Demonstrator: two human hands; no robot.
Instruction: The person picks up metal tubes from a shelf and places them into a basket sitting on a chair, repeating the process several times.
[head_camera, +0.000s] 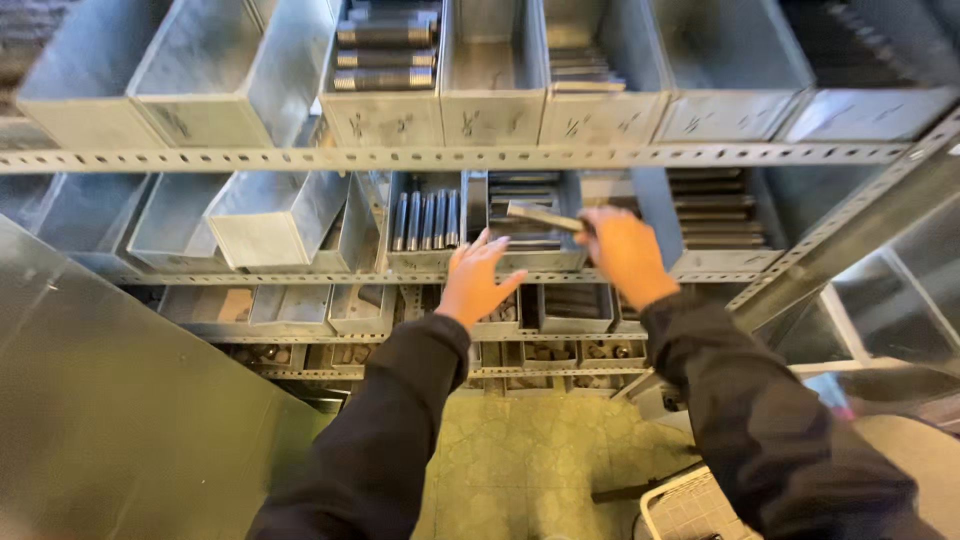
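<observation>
The right hand (625, 255) is closed around one end of a flat grey metal bar (540, 216), which juts out leftward from the fingers and hangs over the open metal bin (528, 262) holding a stack of similar bars. The left hand (478, 283) is spread open, fingers apart, resting at that bin's near front edge and holding nothing. Just left, a neighbouring bin holds upright steel rods (425, 220).

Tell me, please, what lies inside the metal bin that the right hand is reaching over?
The metal bin holds stacked dark metal bars. The right hand grips one bar above them; hand and bar hide the bin's right part and floor.
</observation>
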